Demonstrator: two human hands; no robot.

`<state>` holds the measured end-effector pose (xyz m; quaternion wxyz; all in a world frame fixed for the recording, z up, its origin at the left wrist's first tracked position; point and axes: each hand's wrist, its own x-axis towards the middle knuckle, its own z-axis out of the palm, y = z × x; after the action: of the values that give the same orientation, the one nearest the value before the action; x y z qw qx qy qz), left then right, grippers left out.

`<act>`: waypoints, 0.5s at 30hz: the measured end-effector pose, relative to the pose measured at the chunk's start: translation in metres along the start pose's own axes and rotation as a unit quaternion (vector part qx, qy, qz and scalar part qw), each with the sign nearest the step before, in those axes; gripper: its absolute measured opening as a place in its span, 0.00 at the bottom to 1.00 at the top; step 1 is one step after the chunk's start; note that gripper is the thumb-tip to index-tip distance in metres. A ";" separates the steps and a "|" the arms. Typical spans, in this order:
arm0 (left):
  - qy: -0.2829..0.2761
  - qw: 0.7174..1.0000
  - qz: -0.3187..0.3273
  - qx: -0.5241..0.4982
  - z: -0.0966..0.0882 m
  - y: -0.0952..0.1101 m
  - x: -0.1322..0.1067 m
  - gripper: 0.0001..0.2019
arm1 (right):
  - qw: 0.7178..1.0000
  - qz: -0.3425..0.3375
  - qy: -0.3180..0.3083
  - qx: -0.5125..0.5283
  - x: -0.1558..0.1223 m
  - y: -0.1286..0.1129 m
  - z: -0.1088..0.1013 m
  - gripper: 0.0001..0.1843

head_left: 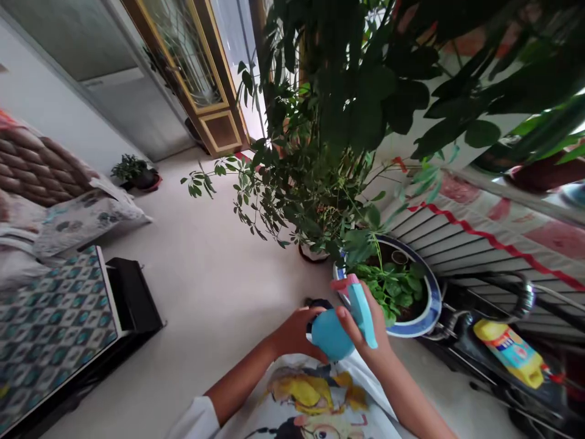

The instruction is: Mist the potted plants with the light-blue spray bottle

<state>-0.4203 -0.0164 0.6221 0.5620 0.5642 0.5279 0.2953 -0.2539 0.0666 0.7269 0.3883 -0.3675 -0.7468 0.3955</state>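
A blue spray bottle (333,336) with a pale turquoise and pink trigger head is held in front of my shirt. My left hand (295,333) is wrapped round the side of its body. Closed about the trigger head is my right hand (378,335), with the thumb on the near side and a finger reaching past the pink nozzle. Just beyond the bottle stands a blue-and-white round pot (432,308) with low green leaves (393,285) growing in dark soil. A tall leafy plant (315,201) rises behind it, its branches spreading above my hands.
On the right, a yellow bottle (509,353) lies on a black rack beside a chrome bar. A patterned low table (55,335) is at the left, near a cushioned sofa (41,164). A small potted plant (139,172) stands by the wall, and a gold-framed door (192,67) is behind.
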 end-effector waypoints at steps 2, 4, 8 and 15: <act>-0.005 1.000 -0.014 -0.027 -0.012 -0.003 0.001 0.50 | 0.999 0.034 -0.003 0.012 0.013 0.004 0.013 0.13; 0.002 0.998 -0.040 -0.057 -0.031 -0.004 0.004 0.50 | 0.996 0.071 0.012 0.045 0.027 0.013 0.026 0.13; -0.019 0.996 -0.081 -0.013 -0.076 -0.006 0.021 0.46 | 0.991 0.095 0.046 0.086 0.059 0.040 0.047 0.16; -0.043 0.994 -0.063 -0.075 -0.136 -0.019 0.057 0.42 | 0.987 0.104 0.072 0.095 0.098 0.071 0.072 0.20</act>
<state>-0.5364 0.0769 0.6161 0.6423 0.4981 0.5144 0.2735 -0.3414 0.1584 0.6656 0.4310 -0.4324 -0.6336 0.4752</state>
